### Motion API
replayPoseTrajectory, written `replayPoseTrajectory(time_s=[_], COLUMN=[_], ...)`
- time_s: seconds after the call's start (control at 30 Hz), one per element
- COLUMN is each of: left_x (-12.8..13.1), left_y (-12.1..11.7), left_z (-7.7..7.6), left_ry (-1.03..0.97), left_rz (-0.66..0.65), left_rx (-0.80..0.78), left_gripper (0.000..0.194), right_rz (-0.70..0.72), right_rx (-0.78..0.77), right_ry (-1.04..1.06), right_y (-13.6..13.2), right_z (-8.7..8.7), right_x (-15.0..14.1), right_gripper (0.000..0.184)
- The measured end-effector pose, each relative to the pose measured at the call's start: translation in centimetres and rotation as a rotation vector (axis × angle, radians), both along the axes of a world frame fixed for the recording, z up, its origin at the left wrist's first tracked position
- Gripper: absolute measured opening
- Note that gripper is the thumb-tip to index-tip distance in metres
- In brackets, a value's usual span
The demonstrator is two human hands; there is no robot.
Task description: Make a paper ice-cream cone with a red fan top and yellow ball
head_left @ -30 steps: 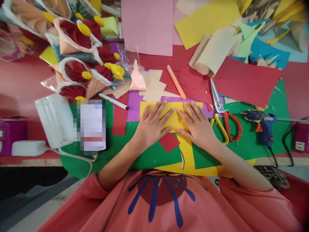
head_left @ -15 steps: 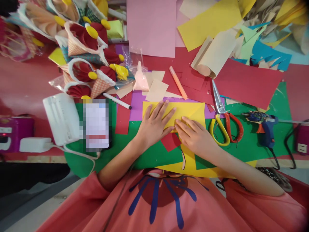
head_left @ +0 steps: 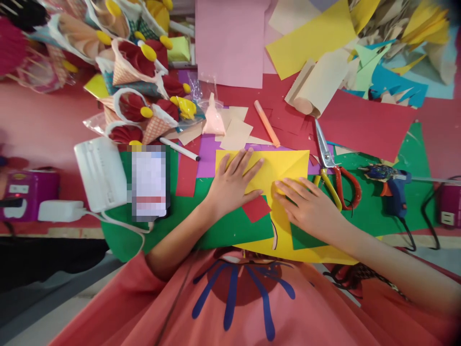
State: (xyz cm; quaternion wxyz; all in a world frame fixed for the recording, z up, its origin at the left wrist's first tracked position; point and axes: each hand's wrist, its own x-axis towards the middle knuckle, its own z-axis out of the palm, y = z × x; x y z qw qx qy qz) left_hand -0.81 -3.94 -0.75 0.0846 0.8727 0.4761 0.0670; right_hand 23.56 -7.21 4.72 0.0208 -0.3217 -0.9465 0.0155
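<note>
A yellow sheet of paper (head_left: 279,163) with a faint slanting crease lies in front of me. My left hand (head_left: 234,180) rests flat on its left part, fingers spread. Over the sheet's lower right part is my right hand (head_left: 306,202), palm down with the fingers stretched out and nothing held. Just below the sheet, between the hands, lies a small red paper piece (head_left: 256,209) on green paper (head_left: 241,229). Scissors (head_left: 329,166) with one yellow and one red handle lie right beside my right hand.
A glue gun (head_left: 391,185) lies at the right. To the left are a phone (head_left: 149,185), a white charging box (head_left: 101,175) and a marker (head_left: 180,149). An orange pen (head_left: 266,123), a cardboard roll (head_left: 320,86) and fabric cones (head_left: 137,62) lie farther back.
My right hand has slid to the right, away from my left hand, and now partly covers the scissors' yellow handle. My left hand stays on the yellow sheet. The view has shifted slightly.
</note>
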Motion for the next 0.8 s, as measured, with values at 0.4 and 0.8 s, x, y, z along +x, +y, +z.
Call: replayPoseTrajectory(time_s=[0.4,0.8], left_x=[1.5,0.4], left_y=[-2.3,-6.4], left_z=[2.7,1.7], left_ry=[-0.069,0.058], left_rz=[-0.232,-0.055], left_rx=[0.181,0.097], left_gripper=[0.029,0.059], right_rz=[-0.166,-0.286], right_rx=[-0.029,-0.133], right_ry=[0.045,0.177], right_y=[-2.4,-5.6], right_z=[-0.9,-3.1], right_x=[-2.0,-3.8], right_gripper=[0.035,0.034])
